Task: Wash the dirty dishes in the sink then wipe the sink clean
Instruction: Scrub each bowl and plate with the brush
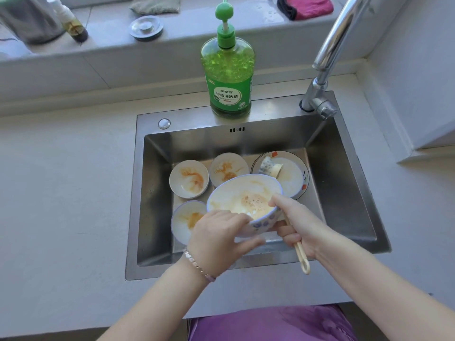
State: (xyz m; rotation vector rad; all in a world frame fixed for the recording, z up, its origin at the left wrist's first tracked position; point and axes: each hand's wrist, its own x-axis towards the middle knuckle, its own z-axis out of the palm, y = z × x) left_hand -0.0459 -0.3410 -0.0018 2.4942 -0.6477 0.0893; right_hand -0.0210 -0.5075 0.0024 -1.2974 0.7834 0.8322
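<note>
A white bowl with blue flowers (242,198), holding orange foamy liquid, is lifted above the steel sink (344,193). My left hand (219,237) grips its near rim and underside. My right hand (293,222) holds the bowl's right side, thumb on the rim, and also grips a cream plastic handle (301,254) whose far end is hidden behind the bowl. Three small dirty saucers (189,178) (227,168) (184,221) with orange smears lie on the sink floor. A larger plate (291,173) at the back right carries a sponge (269,166).
A green dish soap pump bottle (229,75) stands on the sink's back ledge. The faucet (327,60) rises at the right. On the shelf behind are a sink strainer (146,28), a small bottle (70,20), a grey cloth (155,4) and a pink cloth (310,6).
</note>
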